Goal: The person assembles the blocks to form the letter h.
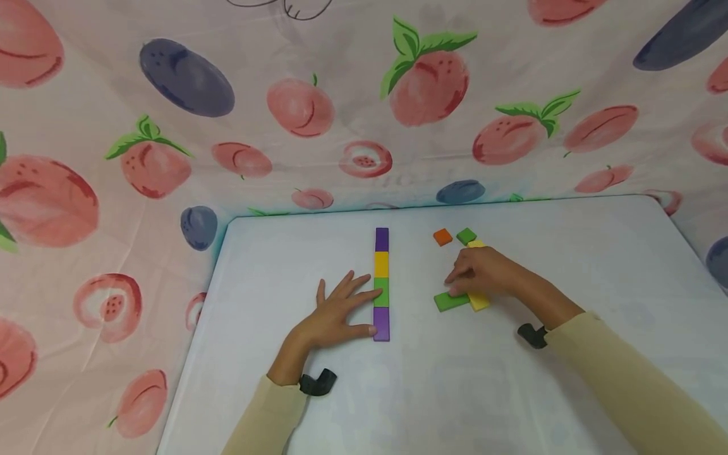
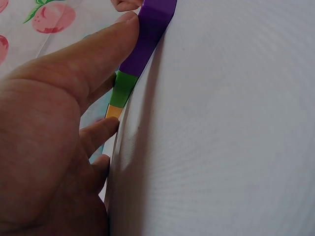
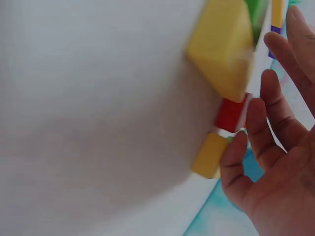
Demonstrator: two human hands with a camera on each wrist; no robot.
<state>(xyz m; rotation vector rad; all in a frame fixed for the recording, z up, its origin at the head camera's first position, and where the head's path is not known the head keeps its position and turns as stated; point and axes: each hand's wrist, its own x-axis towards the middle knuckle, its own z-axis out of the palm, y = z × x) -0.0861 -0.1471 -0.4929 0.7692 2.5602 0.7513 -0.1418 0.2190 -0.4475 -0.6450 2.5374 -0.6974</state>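
A straight column of flat blocks runs away from me: purple block [image 1: 382,325], green block [image 1: 383,296], yellow block [image 1: 382,264] and dark purple block [image 1: 382,239]. My left hand [image 1: 335,319] lies beside it with fingers spread, the thumb against the near purple block and the index fingertip at the green one. Over loose blocks at the right, my right hand [image 1: 483,270] has its thumb at a long green block [image 1: 451,302]. In the right wrist view its fingers [image 3: 263,137] are loosely bent and apart, and the thumb is hidden. A yellow block [image 1: 479,303] lies under that hand.
Beyond the right hand lie an orange-red block [image 1: 442,237], a small green block [image 1: 466,236] and another yellow block [image 1: 476,243]. Everything sits on a white table [image 1: 455,392]. A fruit-patterned cloth [image 1: 250,76] rises behind the table and at its left.
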